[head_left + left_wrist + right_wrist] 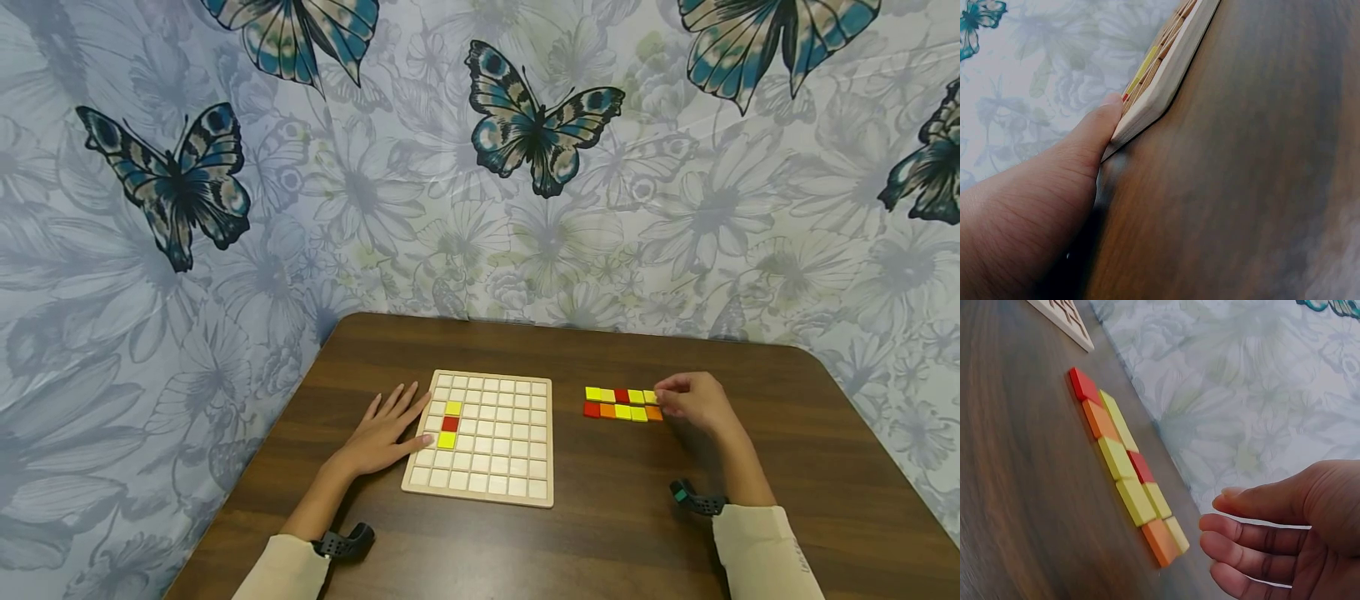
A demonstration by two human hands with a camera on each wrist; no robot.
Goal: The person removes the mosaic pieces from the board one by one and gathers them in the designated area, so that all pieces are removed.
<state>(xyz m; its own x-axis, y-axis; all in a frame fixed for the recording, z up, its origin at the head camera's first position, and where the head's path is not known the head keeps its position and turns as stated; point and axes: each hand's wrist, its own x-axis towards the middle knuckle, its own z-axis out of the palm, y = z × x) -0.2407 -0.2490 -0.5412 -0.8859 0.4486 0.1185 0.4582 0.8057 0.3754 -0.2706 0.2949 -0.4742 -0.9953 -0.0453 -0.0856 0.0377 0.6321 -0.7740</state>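
Note:
A pale wooden grid board (480, 497) lies on the table. Its left part bears a yellow tile (453, 408), a red tile (450, 423) and another yellow tile (446, 440) in one column. My left hand (381, 437) rests at the board's left edge, fingers spread and straight, its thumb reaching over the rim. To the right of the board, two rows of red, orange and yellow tiles (1134, 505) lie side by side. My right hand (697, 402) is at the right end of the rows, fingertips close by the end yellow tile (1177, 535). Between its thumb and bent fingers no tile shows.
The brown wooden table (615, 517) has its far edge against a wall covering (360, 192) printed with flowers and butterflies. Dark bands (347, 542) circle both wrists below light sleeves.

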